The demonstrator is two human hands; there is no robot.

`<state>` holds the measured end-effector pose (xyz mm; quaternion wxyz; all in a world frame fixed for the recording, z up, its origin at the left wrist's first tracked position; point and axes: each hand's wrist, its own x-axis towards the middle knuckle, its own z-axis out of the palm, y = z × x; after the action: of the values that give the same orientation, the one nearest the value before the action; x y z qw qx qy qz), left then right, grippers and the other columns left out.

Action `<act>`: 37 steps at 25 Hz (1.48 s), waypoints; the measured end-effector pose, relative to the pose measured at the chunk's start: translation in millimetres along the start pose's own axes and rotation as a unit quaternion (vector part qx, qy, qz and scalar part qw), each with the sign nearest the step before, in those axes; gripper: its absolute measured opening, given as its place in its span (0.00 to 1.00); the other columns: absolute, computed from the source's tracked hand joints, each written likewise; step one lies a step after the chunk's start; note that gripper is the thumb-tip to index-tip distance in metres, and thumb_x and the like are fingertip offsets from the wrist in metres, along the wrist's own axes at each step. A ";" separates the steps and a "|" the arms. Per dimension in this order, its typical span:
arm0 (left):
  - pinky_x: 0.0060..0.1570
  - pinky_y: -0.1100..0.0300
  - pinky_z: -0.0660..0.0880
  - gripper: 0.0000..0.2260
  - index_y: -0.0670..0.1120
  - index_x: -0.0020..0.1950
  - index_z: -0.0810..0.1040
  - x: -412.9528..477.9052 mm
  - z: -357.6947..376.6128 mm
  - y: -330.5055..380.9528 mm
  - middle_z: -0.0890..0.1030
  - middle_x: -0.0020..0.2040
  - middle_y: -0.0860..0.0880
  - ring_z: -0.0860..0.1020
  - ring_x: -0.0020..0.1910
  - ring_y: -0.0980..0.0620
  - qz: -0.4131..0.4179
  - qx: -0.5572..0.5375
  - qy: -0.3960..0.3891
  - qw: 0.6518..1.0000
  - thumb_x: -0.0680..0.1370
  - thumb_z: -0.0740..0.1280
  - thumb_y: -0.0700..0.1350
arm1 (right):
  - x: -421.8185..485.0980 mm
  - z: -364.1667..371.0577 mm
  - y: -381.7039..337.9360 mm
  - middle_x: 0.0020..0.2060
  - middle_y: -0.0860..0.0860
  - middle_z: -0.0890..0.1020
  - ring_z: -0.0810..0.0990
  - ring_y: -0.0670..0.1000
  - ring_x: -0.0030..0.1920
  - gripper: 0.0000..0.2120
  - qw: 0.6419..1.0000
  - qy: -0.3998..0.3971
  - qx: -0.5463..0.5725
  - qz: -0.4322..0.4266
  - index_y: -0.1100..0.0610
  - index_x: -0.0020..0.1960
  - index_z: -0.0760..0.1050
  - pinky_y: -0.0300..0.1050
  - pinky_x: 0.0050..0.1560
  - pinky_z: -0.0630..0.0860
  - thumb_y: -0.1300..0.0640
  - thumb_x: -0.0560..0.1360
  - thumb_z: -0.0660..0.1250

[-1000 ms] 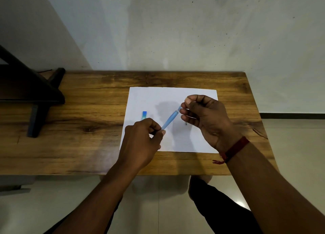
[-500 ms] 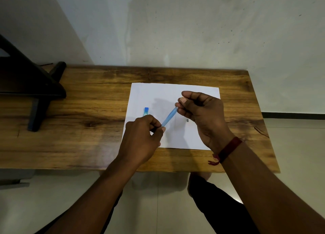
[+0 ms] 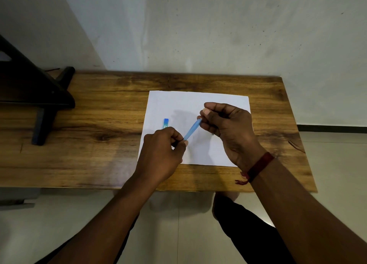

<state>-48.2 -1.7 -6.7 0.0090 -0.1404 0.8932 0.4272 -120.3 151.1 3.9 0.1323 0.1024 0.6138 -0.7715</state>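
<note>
Fingers (image 3: pixel 178 139) of the left hand (image 3: pixel 160 154) are curled tight around the lower end of the blue pen (image 3: pixel 192 129), and the pen slants up and away from there, held in the air above the sheet rather than lying on it. Its far end is pinched by the right hand (image 3: pixel 228 128), thumb on top and fingers (image 3: pixel 208 124) folded beneath. A second ago a pale tip showed just short of that pinch; now the right fingers have slid over it and less of the barrel shows between the hands. That suggests the end piece is being gripped to twist or pull, so the work looks to be at the opening step. A red thread band (image 3: pixel 258 167) sits on the right wrist. Just beyond the left knuckles a small blue case (image 3: pixel 166 122) lies untouched on the white paper (image 3: pixel 188 102), probably a refill. The paper rests on the wooden desk (image 3: pixel 99 115), with a dark stand (image 3: pixel 39 97) at its far left.
</note>
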 end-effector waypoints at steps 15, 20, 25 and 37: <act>0.38 0.59 0.81 0.05 0.52 0.44 0.76 13.9 -3.6 -1.3 0.79 0.41 0.55 0.82 0.33 0.52 -0.017 -0.035 0.040 0.998 0.74 0.71 0.48 | -3.8 23.0 -6.8 0.45 0.58 0.86 0.85 0.55 0.47 0.09 0.999 -0.019 -0.027 0.012 0.62 0.49 0.83 0.48 0.48 0.83 0.57 0.76 0.69; 0.35 0.63 0.81 0.10 0.51 0.55 0.77 17.2 1.0 7.4 0.81 0.46 0.52 0.83 0.33 0.52 -0.020 -0.081 0.029 0.996 0.75 0.70 0.45 | -6.6 24.3 -9.1 0.43 0.55 0.87 0.86 0.53 0.46 0.14 1.000 -0.007 -0.007 0.024 0.59 0.49 0.83 0.46 0.46 0.83 0.49 0.76 0.67; 0.35 0.58 0.83 0.09 0.51 0.55 0.76 20.8 1.8 8.4 0.80 0.45 0.54 0.83 0.30 0.53 -0.054 -0.137 0.026 0.989 0.75 0.70 0.44 | 7.3 -8.1 -12.4 0.39 0.52 0.86 0.85 0.50 0.38 0.04 0.961 0.112 -0.244 -0.061 0.53 0.44 0.83 0.41 0.36 0.82 0.56 0.75 0.70; 0.29 0.64 0.79 0.08 0.53 0.44 0.76 21.1 0.2 5.3 0.78 0.38 0.60 0.82 0.28 0.58 -0.042 -0.117 0.055 0.991 0.71 0.74 0.49 | 8.4 -20.9 15.4 0.41 0.54 0.85 0.81 0.53 0.40 0.07 0.784 0.044 -0.610 -0.104 0.59 0.44 0.83 0.40 0.41 0.70 0.55 0.71 0.73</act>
<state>-69.9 -3.5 -5.6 -0.0389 -0.2011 0.8292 0.5200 -123.2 167.6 -17.7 0.0587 -0.0307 0.9685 -0.2398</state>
